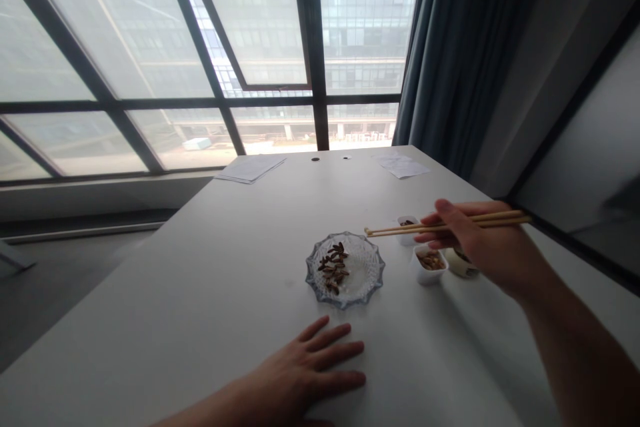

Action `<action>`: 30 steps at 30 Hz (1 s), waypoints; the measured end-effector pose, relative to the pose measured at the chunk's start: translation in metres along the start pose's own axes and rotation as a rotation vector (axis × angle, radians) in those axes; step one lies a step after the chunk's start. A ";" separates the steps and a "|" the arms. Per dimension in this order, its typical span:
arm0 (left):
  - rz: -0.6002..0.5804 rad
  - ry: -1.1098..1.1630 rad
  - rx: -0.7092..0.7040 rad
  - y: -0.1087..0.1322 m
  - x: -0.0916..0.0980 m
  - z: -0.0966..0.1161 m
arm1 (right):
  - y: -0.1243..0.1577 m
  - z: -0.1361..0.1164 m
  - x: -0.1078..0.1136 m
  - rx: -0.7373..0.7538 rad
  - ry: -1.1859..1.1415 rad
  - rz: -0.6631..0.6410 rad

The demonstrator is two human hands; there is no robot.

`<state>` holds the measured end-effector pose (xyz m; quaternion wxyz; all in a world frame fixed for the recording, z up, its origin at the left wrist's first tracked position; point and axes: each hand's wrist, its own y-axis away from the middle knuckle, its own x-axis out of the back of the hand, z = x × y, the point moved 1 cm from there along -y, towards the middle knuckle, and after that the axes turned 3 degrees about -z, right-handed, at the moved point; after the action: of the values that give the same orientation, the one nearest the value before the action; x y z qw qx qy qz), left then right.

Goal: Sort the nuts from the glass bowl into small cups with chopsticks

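Note:
My right hand grips a pair of wooden chopsticks. Their tips are over the right rim of a scalloped clear glass plate, with a small pale bit seemingly at the ends, too small to name. Several dark brown elongated pieces lie on the plate's left half. Just in front of the plate, my left hand rests on the table with fingers spread, holding nothing. Below the right hand stands a small white cup of light brown pieces. Another white cup with dark contents is partly behind the chopsticks.
A round cream-coloured container is partly hidden under my right hand. Papers lie at the white table's far left, and more sheets at its far right. Windows and a dark curtain stand beyond.

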<state>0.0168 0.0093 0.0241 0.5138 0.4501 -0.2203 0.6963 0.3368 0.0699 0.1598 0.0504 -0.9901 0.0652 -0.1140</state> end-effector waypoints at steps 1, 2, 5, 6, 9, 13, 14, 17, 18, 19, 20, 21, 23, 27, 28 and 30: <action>0.000 -0.002 0.003 0.000 0.000 0.000 | 0.000 -0.005 0.010 -0.004 0.022 0.043; -0.002 -0.005 0.005 0.001 0.000 0.000 | 0.001 -0.009 0.020 -0.012 0.048 0.083; -0.011 -0.016 0.004 0.000 0.000 0.000 | 0.005 -0.015 0.045 -0.031 0.134 0.190; -0.017 -0.021 0.002 0.000 0.001 0.000 | 0.005 -0.015 0.051 -0.040 0.158 0.205; -0.032 -0.027 0.014 0.000 0.001 0.000 | 0.004 -0.010 0.063 -0.085 0.224 0.186; -0.025 -0.025 0.018 0.000 0.000 -0.001 | -0.002 -0.002 0.062 -0.109 0.333 0.089; -0.019 -0.023 0.011 0.000 0.000 -0.001 | -0.002 -0.001 0.059 -0.099 0.342 0.062; -0.019 -0.021 0.006 0.000 -0.001 -0.002 | -0.002 0.000 0.053 -0.057 0.340 0.031; -0.022 -0.020 0.010 0.000 -0.001 -0.002 | -0.001 0.000 0.052 -0.051 0.343 0.035; -0.022 -0.020 0.013 0.000 -0.001 -0.002 | -0.001 0.000 0.052 -0.052 0.355 0.037; -0.022 -0.019 0.015 0.000 -0.001 -0.001 | 0.000 0.001 0.053 -0.058 0.372 0.035; -0.026 -0.019 0.017 0.000 -0.001 -0.001 | 0.000 0.001 0.054 -0.066 0.389 0.030; -0.032 -0.023 0.020 0.000 0.000 0.000 | -0.001 0.002 0.056 -0.073 0.409 0.029; -0.032 -0.053 0.022 -0.001 0.001 0.002 | 0.000 0.000 0.055 -0.038 0.408 0.069; -0.036 -0.058 0.022 -0.001 0.001 0.002 | 0.000 0.000 0.052 -0.020 0.398 0.076; -0.040 -0.059 0.023 -0.001 0.001 0.001 | 0.001 -0.001 0.043 0.032 0.357 0.057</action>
<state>0.0180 0.0092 0.0255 0.5157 0.4806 -0.2186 0.6748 0.3780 0.0627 0.1703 0.0572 -0.9508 0.0995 -0.2876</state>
